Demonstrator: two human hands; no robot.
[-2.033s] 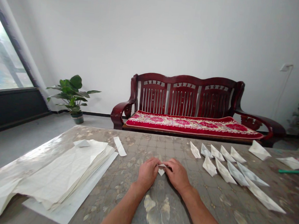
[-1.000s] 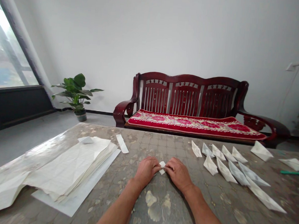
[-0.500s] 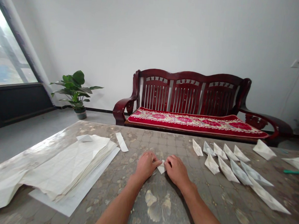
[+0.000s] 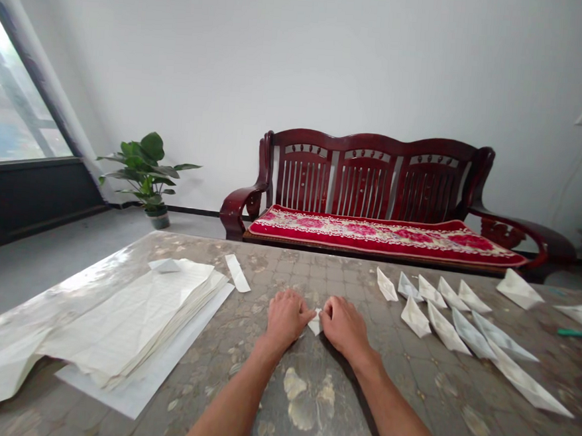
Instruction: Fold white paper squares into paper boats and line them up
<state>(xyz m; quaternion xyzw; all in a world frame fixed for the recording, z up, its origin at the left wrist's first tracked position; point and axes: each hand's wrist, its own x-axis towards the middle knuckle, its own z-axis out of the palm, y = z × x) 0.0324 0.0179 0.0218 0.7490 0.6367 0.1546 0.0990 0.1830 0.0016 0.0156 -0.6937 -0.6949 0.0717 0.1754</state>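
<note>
Both hands rest knuckles-up on the patterned table (image 4: 308,405), fingers curled. My left hand (image 4: 284,320) and my right hand (image 4: 344,326) pinch a small folded piece of white paper (image 4: 316,322) between them, pressing it against the tabletop. Most of the paper is hidden under the fingertips. To the right lie several folded white paper boats (image 4: 443,321) in two rows. A stack of white paper sheets (image 4: 129,319) lies to the left.
A narrow paper strip (image 4: 238,273) lies beyond the stack. A green pen (image 4: 579,332) and more folded paper (image 4: 519,289) sit at the far right. Behind the table stand a dark red wooden bench (image 4: 372,204) with a red cushion and a potted plant (image 4: 147,171).
The hands stayed together on the small folded paper, shifting their pinch slightly. The camera tilted a little, so the scene drifted in view.
</note>
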